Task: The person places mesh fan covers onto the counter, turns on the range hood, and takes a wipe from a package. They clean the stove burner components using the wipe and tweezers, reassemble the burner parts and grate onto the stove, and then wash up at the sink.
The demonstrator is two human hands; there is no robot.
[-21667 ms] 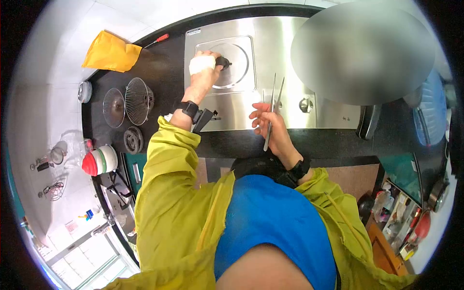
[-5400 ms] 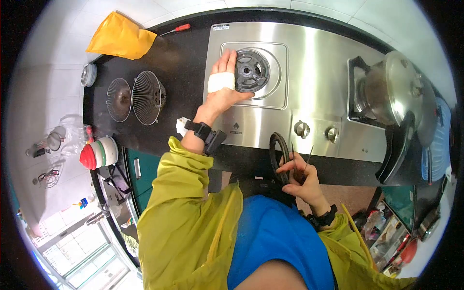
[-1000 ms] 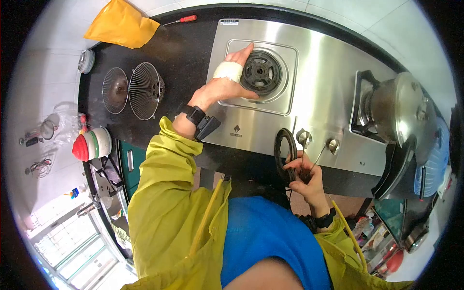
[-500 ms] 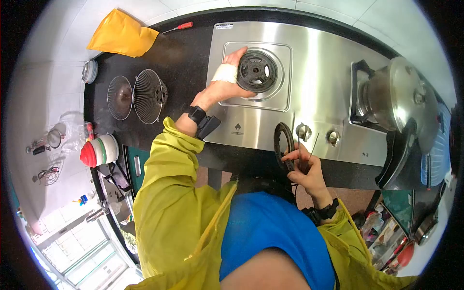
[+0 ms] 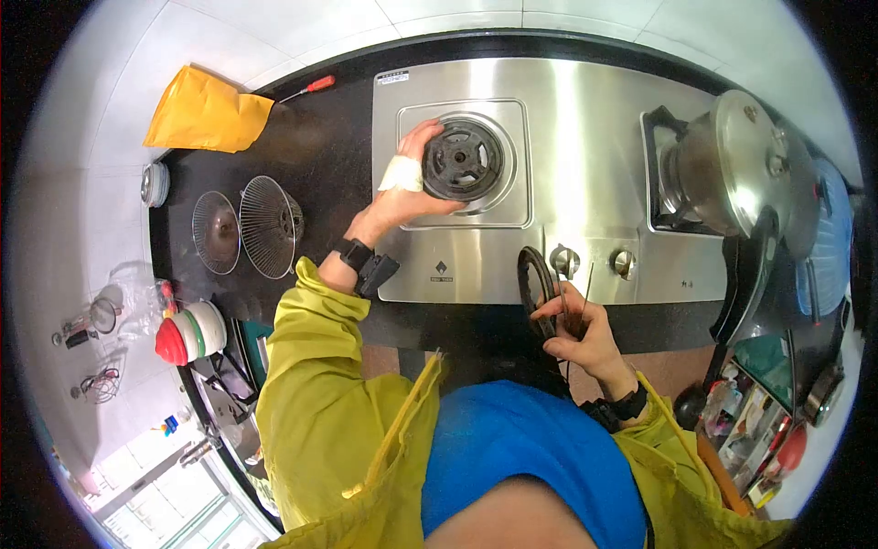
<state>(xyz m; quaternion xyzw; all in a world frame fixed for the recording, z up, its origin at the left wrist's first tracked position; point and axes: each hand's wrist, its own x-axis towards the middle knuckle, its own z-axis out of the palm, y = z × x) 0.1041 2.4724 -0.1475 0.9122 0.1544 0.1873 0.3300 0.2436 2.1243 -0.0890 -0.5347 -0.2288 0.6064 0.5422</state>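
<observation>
Near two knobs (image 5: 624, 264), right hand (image 5: 592, 342) holds one ring (image 5: 524, 279).

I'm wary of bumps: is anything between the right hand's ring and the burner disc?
Only the left hand, its thumb at the near edge of the disc; otherwise bare hob lies between disc and ring.
</observation>
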